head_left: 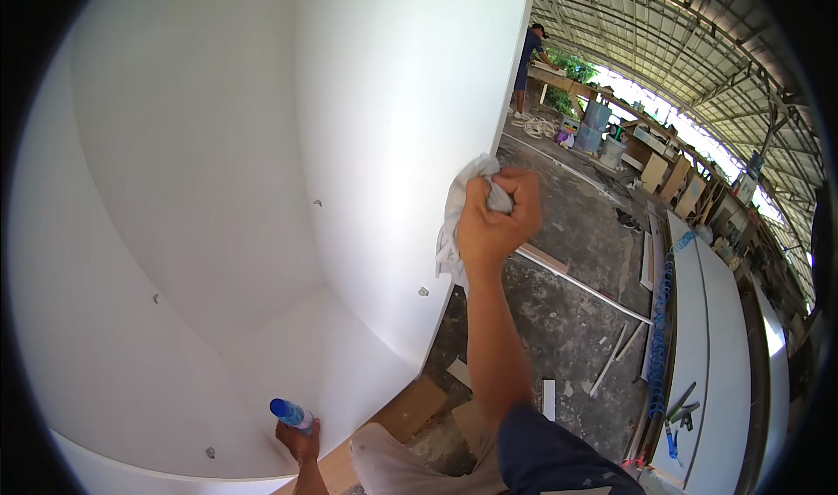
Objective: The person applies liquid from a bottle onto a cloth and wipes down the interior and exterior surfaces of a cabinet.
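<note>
My right hand (504,220) is closed round a crumpled pale grey cloth (454,224), which lies against the front edge of a white cabinet's side panel (393,128). Lower down, my left hand (299,443) grips a clear plastic bottle with a blue cap (292,414) just above the cabinet's bottom board (323,355). Small metal shelf supports (423,292) stick out of the inner walls. Whatever is in the bottle cannot be made out.
White boards (711,320) lie at the right, with a coiled blue air hose (661,338) and some hand tools (679,421) on them. Wood strips (585,294) litter the concrete floor. Another person (528,67) stands at a far workbench, near buckets (595,120).
</note>
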{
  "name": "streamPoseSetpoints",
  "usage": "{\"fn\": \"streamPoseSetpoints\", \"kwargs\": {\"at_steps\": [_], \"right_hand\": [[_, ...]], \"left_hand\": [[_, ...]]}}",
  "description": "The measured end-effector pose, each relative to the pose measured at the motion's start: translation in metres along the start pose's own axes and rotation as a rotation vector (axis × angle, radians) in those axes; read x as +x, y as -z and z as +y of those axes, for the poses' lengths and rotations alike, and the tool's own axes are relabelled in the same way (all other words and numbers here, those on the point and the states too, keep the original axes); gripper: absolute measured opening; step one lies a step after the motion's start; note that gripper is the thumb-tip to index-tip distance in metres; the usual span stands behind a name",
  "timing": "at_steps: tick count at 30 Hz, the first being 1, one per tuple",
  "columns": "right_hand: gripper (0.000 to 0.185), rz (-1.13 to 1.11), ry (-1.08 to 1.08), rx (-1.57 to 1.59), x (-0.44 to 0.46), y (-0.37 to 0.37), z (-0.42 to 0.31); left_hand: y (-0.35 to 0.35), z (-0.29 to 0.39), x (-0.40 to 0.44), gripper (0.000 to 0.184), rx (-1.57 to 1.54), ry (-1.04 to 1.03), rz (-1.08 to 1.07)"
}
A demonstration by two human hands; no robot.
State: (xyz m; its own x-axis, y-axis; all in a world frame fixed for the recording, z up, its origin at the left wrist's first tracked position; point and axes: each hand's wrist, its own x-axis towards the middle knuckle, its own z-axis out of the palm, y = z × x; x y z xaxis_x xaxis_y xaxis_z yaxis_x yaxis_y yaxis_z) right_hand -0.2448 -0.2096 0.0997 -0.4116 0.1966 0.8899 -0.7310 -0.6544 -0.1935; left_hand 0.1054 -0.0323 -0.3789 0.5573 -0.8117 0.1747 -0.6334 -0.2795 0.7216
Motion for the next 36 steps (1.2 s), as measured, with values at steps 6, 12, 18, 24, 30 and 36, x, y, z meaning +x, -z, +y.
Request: {"fn": "streamPoseSetpoints", "kwargs": {"at_steps": [6, 12, 18, 24, 30, 36], "right_hand": [[0.016, -0.016, -0.053, 0.037, 0.019, -0.008, -0.003], [0.016, -0.037, -0.026, 0.046, -0.027, 0.014, 0.009], [0.015, 0.063, 0.074, 0.105, 0.080, -0.042, -0.001], [0.015, 0.003, 0.117, -0.028, 0.021, -0.010, 0.005], [0.019, -0.239, -0.118, 0.005, -0.126, 0.070, 0.022], [0.016, -0.038, 0.159, 0.012, 0.074, -0.031, 0.006]], "left_hand": [[-0.004, -0.004, 0.002, 0.087, 0.056, -0.011, -0.019], [-0.001, -0.003, 0.000, 0.087, 0.052, -0.025, -0.029], [0.002, 0.003, 0.000, 0.085, 0.065, -0.023, -0.034], [0.001, 0.005, 0.000, 0.082, 0.015, 0.032, 0.009], [0.001, 0.002, 0.000, 0.084, 0.034, 0.018, -0.015], [0.005, 0.007, -0.003, 0.082, 0.049, -0.043, -0.014]]}}
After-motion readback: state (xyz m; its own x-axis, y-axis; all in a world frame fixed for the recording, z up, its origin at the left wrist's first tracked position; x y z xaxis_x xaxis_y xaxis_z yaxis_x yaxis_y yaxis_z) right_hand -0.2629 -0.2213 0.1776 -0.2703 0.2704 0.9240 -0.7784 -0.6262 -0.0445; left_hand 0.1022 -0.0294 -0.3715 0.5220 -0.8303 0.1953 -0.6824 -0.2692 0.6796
